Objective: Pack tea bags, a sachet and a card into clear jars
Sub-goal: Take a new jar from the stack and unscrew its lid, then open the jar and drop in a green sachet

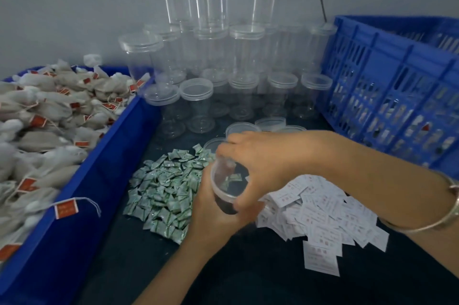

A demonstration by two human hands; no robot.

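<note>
My left hand (pixel 211 207) grips a clear jar (pixel 227 184) from below, tilted with its mouth toward me, over the dark table. My right hand (pixel 260 158) curls over the jar's top and far side. A green sachet (pixel 234 177) shows through the jar's wall. A heap of green sachets (pixel 169 188) lies just left of the hands. White cards (pixel 320 215) are piled on the right, partly under my right forearm. Tea bags (pixel 42 115) with red tags fill the blue tray at the left.
Stacked lidded clear jars (pixel 211 56) stand against the back wall. Loose clear lids (pixel 269 122) lie behind my right hand. A blue slatted crate (pixel 397 81) holding packed items stands at the right. The blue tray's wall (pixel 104 168) borders the sachet heap.
</note>
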